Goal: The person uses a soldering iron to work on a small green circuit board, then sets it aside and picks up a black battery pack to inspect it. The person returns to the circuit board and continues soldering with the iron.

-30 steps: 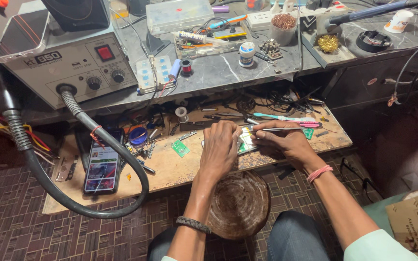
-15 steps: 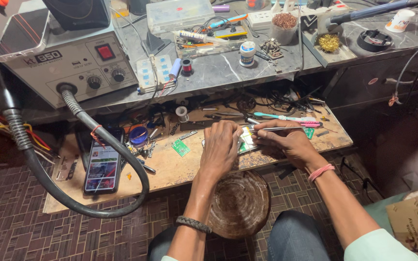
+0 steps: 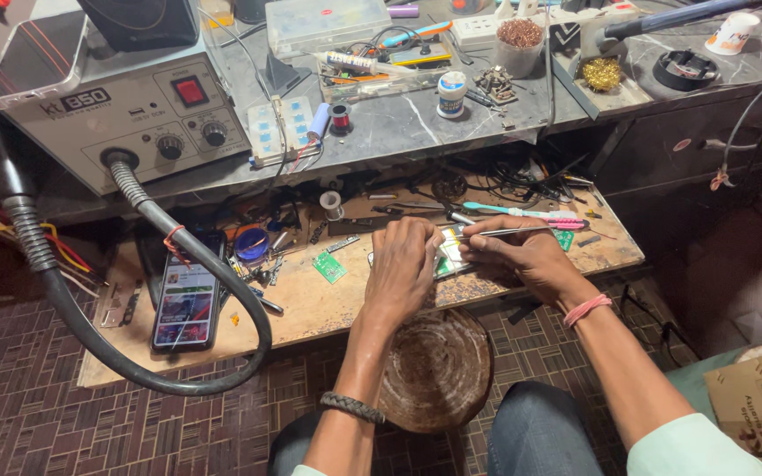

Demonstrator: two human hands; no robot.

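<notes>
My left hand (image 3: 401, 264) rests on a small opened device with a green circuit board (image 3: 449, 254) on the low wooden board (image 3: 310, 304), holding it down. My right hand (image 3: 522, 251) grips thin metal tweezers (image 3: 509, 232), their tip pointing left over the device. Both hands meet over the device and hide most of it. A round wooden stool top (image 3: 438, 366) shows between my knees.
A lit phone (image 3: 186, 300) lies at the left of the board under a thick black hose (image 3: 169, 353) from a grey rework station (image 3: 125, 106). A loose green board (image 3: 329, 267), a toothbrush (image 3: 522, 213), solder spools, wires and a cardboard box (image 3: 760, 401) surround the spot.
My head has dipped slightly closer. Both hands stay over the device, and the right hand with the tweezers has shifted a little toward the left hand.
</notes>
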